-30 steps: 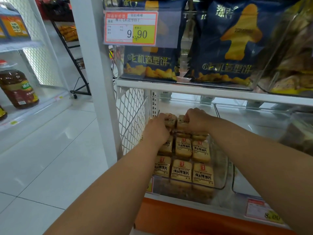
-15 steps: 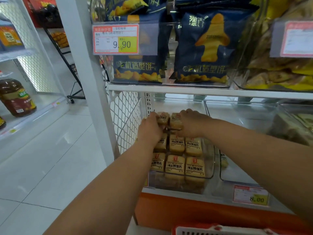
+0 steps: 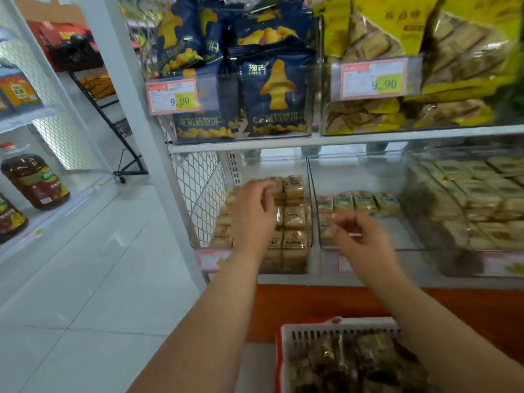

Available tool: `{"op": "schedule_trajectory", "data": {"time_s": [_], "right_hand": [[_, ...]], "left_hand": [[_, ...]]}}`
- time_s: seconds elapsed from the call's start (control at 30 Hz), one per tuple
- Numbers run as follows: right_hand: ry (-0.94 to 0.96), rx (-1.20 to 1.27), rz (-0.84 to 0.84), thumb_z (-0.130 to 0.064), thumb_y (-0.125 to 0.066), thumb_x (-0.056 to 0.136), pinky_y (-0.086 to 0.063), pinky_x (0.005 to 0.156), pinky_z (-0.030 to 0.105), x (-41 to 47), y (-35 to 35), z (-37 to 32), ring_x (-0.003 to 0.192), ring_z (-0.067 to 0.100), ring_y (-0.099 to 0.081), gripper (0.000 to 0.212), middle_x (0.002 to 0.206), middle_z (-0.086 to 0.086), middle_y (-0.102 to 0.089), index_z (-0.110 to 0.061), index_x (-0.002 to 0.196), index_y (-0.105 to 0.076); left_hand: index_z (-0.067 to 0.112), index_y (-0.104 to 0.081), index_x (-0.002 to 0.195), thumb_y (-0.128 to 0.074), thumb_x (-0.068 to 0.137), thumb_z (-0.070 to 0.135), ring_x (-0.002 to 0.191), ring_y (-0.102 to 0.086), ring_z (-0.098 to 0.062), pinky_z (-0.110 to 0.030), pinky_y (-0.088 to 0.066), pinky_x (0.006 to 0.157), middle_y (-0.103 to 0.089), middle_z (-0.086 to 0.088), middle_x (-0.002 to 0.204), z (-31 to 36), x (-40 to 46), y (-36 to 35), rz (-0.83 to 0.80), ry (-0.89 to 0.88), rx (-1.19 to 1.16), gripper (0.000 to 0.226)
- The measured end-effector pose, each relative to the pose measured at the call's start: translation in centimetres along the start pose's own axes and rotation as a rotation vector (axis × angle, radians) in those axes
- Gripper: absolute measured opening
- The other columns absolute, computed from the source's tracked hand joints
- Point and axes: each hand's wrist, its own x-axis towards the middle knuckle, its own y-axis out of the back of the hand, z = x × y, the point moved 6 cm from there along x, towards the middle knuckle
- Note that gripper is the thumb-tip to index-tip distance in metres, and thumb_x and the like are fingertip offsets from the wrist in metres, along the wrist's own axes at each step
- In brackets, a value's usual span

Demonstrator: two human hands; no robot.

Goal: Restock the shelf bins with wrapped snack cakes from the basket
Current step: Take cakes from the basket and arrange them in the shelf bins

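1. The left bin (image 3: 309,199), a clear hard-plastic box on the lower shelf (image 3: 368,280), is seen packed with square, glossy-wrapped snack cakes (image 3: 295,218) in tan film, set in neat rows and stacked.
2. The middle bin (image 3: 397,242), of the same clear plastic, is only partly filled; a single row of pale wrapped cakes (image 3: 358,201) is noted at its back.
3. The basket (image 3: 320,331), white slotted plastic with a red rim, is found below the shelf, loaded with crinkled, darker wrapped cakes.
4. The left hand (image 3: 253,214) is held over the left bin, fingers loosely curled, nothing gripped.
5. The right hand (image 3: 358,236) is held in front of the middle bin, fingers loosely bent; motion blur is present, and nothing is seen to be held.
6. Compared with half a second ago, both hands have been lifted off the rear cakes of the left bin, and the right hand has been shifted to the middle bin.
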Motion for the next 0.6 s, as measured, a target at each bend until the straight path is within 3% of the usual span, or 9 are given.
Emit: {"op": "schedule_trajectory", "data": {"time_s": [0.07,0.13,0.2,0.27,0.33,0.4,0.47,0.5,0.6], "right_hand": [[-0.137,0.001,0.043,-0.019,-0.060,0.095,-0.044,0.060,0.020,-3.8,1.4,3.2,0.078,0.011,-0.060,0.007,0.088,-0.004,-0.063,-0.026,0.096,-0.058],[-0.323,0.001,0.048,-0.017,-0.060,0.095,-0.046,0.063,0.022,-7.5,2.3,7.5,0.084,0.016,-0.064,0.004,0.088,-0.001,-0.066,-0.021,0.094,-0.059],[-0.534,0.076,0.007,-0.010,-0.058,0.095,-0.051,0.063,0.020,-11.4,2.9,12.1,0.080,0.022,-0.064,0.010,0.082,0.004,-0.067,-0.009,0.087,-0.063],[-0.688,0.111,-0.117,-0.002,-0.056,0.095,-0.049,0.052,0.017,-15.2,3.0,16.1,0.070,0.025,-0.062,0.014,0.073,0.008,-0.064,-0.003,0.084,-0.064],[-0.741,-0.054,-0.273,-0.006,-0.058,0.094,-0.047,0.055,0.019,-18.1,3.4,19.9,0.073,0.028,-0.063,0.010,0.073,0.005,-0.062,-0.007,0.085,-0.063],[-0.684,-0.324,-0.455,-0.013,-0.056,0.095,-0.044,0.066,0.015,-20.0,3.6,23.3,0.079,0.014,-0.060,0.012,0.077,-0.007,-0.058,-0.019,0.085,-0.059],[-0.699,-0.496,-0.536,-0.023,-0.057,0.091,-0.049,0.081,0.023,-21.6,3.9,26.8,0.096,0.015,-0.061,0.007,0.092,-0.007,-0.061,-0.025,0.096,-0.061],[-0.709,-0.541,-0.540,-0.027,-0.057,0.089,-0.050,0.086,0.028,-22.3,4.1,28.1,0.102,0.018,-0.061,0.016,0.099,-0.004,-0.062,-0.025,0.104,-0.062],[-0.718,-0.483,-0.474,-0.027,-0.055,0.096,-0.044,0.078,0.028,-23.6,4.6,27.8,0.097,0.020,-0.060,0.015,0.093,0.001,-0.062,-0.018,0.104,-0.064]], "left_hand": [[0.015,-0.065,0.104,-0.056,0.095,0.007,0.098,-0.056,-0.010,-0.020,-0.043,0.085,-0.058,0.011,0.100,2.9,-5.4,-0.3,0.081,-0.088,-0.044,0.015],[0.013,-0.064,0.102,-0.056,0.094,0.005,0.094,-0.056,-0.011,-0.022,-0.046,0.083,-0.061,0.004,0.099,3.3,-11.7,-2.9,-0.019,-0.104,-0.071,0.013],[0.017,-0.064,0.108,-0.054,0.096,0.013,0.100,-0.057,-0.014,-0.031,-0.050,0.086,-0.061,0.003,0.109,1.7,-18.6,-6.7,-0.322,-0.033,-0.021,0.017],[0.027,-0.063,0.116,-0.050,0.097,0.024,0.116,-0.054,-0.018,-0.041,-0.047,0.097,-0.056,0.004,0.129,-0.8,-25.5,-9.9,-0.699,0.028,0.128,0.023],[0.033,-0.059,0.123,-0.053,0.095,0.028,0.127,-0.050,-0.022,-0.041,-0.043,0.106,-0.049,0.004,0.143,-3.0,-31.1,-11.4,-1.025,0.079,0.247,0.028],[0.035,-0.054,0.132,-0.057,0.093,0.032,0.130,-0.048,-0.024,-0.037,-0.040,0.108,-0.047,0.001,0.145,-4.6,-34.7,-11.5,-1.240,0.117,0.335,0.039],[0.036,-0.036,0.149,-0.059,0.093,0.033,0.136,-0.040,-0.027,-0.035,-0.035,0.113,-0.030,-0.001,0.157,-5.8,-37.0,-11.2,-1.384,0.108,0.428,0.060],[0.035,-0.024,0.154,-0.059,0.094,0.029,0.140,-0.035,-0.029,-0.036,-0.033,0.115,-0.015,-0.001,0.163,-6.3,-37.8,-11.0,-1.437,0.112,0.473,0.070],[0.038,-0.009,0.156,-0.055,0.094,0.022,0.142,-0.033,-0.029,-0.037,-0.038,0.112,0.013,0.007,0.163,-7.0,-38.1,-11.0,-1.372,0.183,0.470,0.078]]}}
